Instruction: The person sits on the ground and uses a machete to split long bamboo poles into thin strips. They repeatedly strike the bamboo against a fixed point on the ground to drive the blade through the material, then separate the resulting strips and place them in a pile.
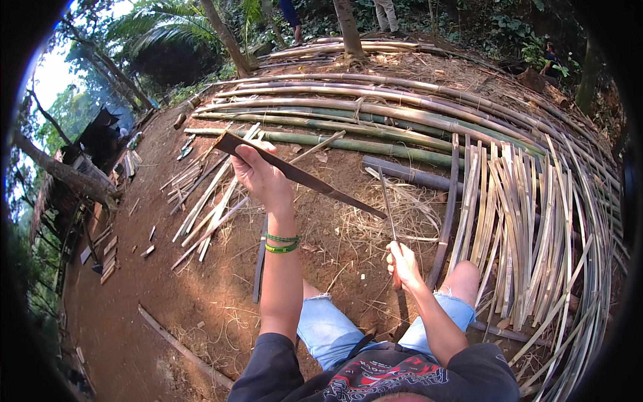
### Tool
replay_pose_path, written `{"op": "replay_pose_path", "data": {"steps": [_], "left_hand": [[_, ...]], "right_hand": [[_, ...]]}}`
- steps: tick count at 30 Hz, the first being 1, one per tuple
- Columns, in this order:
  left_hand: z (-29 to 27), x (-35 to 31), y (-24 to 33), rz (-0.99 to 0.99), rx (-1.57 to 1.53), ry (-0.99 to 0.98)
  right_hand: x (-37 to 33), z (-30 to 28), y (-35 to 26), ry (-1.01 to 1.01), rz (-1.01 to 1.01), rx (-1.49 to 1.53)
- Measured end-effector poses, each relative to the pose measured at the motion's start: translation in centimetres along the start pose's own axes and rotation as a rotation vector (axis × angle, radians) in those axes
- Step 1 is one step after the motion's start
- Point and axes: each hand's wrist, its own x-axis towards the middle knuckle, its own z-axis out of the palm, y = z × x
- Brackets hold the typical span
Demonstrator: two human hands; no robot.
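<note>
My left hand [263, 175] is raised in front of me, its fingers closed round a dark brown split bamboo strip [311, 185]. The strip slants down to the right, with its wide, pale-edged end beside my hand. Lower and to the right, my right hand [403, 265] grips a knife [389, 213] by its reddish-brown handle, the long thin blade pointing up and away. The strip's far end lies close to the blade; whether they touch I cannot tell. Beneath them, thin pale shavings [408, 209] are scattered on the brown soil.
Long bamboo poles [375, 100] lie across the ground ahead. Many split bamboo strips [516, 221] are piled on my right, and some pale slats [216, 221] lie to the left. A single pole [181, 345] is at lower left. Two people stand at the far edge near tree trunks [348, 30].
</note>
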Motion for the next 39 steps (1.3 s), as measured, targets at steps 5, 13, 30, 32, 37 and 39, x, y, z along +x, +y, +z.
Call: {"op": "replay_pose_path", "data": {"steps": [5,13,30,32,37,39], "left_hand": [[0.8,1.1,1.8,0.017,-0.032,-0.101],[2.8,-0.6,1.2,0.003,0.092,-0.031],[5.4,-4.4,3.1,0.304,0.273,-0.010],[5.5,-4.2,3.1,0.312,0.135,-0.062],[6.7,-5.2,3.0,0.238,-0.034,-0.171],[5.9,-5.7,3.7,0.243,-0.022,-0.214]], "right_hand": [[-3.4,4.4,-5.1,-0.236,-0.141,0.117],[-6.9,8.4,-12.5,-0.323,-0.244,-0.066],[-8.3,9.6,-15.3,-0.331,-0.637,-0.341],[-8.0,9.3,-13.6,-0.279,-0.552,-0.326],[-4.6,6.4,-6.9,-0.012,-0.683,-0.544],[-7.2,7.6,-11.4,-0.128,-0.515,-0.383]]}}
